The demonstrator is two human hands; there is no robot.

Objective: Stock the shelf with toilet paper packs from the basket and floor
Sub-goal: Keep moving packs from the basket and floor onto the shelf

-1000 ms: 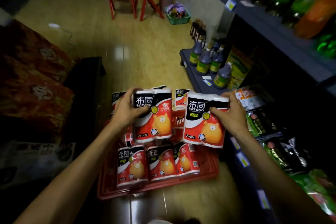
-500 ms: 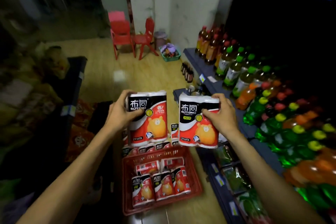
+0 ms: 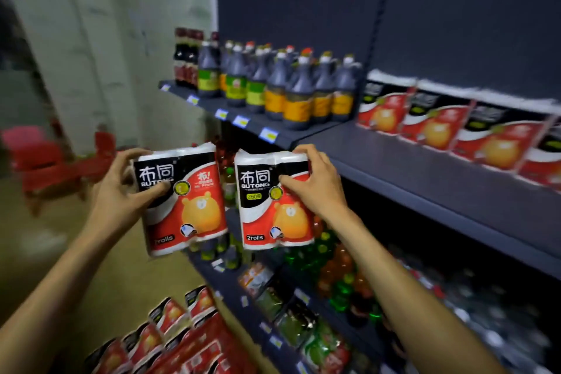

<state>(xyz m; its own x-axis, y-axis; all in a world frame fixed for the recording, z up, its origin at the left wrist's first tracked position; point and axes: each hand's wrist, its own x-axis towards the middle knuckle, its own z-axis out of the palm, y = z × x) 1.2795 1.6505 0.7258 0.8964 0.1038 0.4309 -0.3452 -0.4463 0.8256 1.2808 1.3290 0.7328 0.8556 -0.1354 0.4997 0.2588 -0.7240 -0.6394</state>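
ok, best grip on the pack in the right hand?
Top end, from the right side. The right-hand pack hangs upright and is soft film over two rolls; the right hand wraps fingers over the top, thumb on the front face.

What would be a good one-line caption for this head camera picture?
Left hand and right hand each hold a toilet paper pack before a shelf.
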